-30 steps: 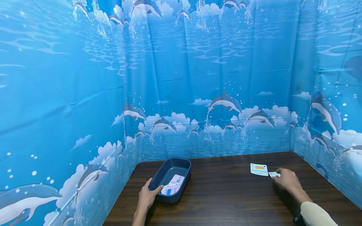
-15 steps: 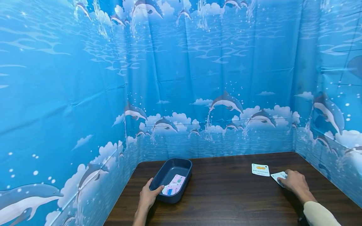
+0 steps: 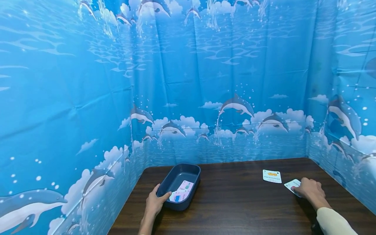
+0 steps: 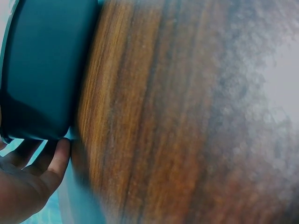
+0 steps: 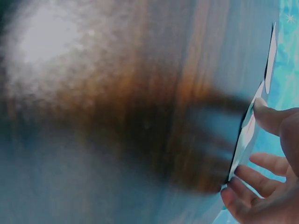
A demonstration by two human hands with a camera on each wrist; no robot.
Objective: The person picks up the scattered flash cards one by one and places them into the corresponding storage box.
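In the head view my left hand (image 3: 154,203) grips the near left side of a dark blue rectangular bin (image 3: 196,185), thumb over the rim. The left wrist view shows its fingers against the outer wall of the bin (image 4: 44,70). Two pinkish picture cards (image 3: 181,193) lie overlapped inside. At the right, my right hand (image 3: 313,192) holds a pale card (image 3: 291,186) low at the tabletop; its print is partly covered. In the right wrist view thumb and fingers touch opposite edges of that card (image 5: 245,135). Beside it lies a card printed "persimmon" (image 3: 272,176).
Everything stands on a dark wood-grain table (image 3: 232,195). Blue curtains (image 3: 223,75) with dolphins and clouds close in the back and both sides.
The pale card under my right hand has shifted slightly right, turned, and shows more of its face; a gap now separates it from the persimmon card. My left hand stays on the bin.
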